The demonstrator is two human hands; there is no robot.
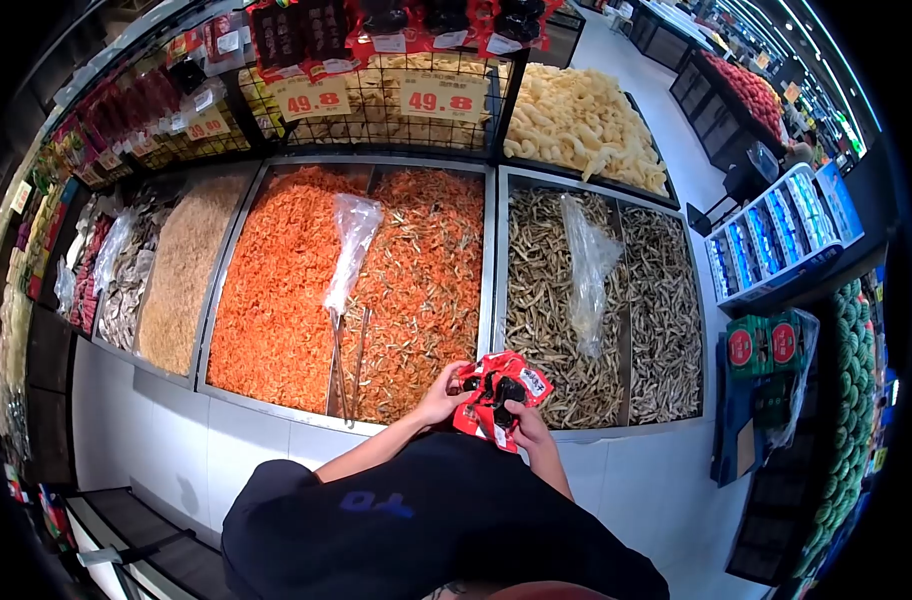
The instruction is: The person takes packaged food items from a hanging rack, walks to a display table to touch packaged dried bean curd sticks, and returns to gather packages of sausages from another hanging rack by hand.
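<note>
At five o'clock, I have the pack (499,396) gripped by the left hand (442,395) at its nine o'clock and right hand (529,426) at four; handling seems the step, any next move needing steady grips.

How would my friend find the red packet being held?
Find the wide metal-edged bins of dried food. At their near edge, the left hand and right hand hold a red packet with black patches. Similar red packets hang above; only this one is held.

The head camera faces forward and down at nearby hands (440,396).
</note>
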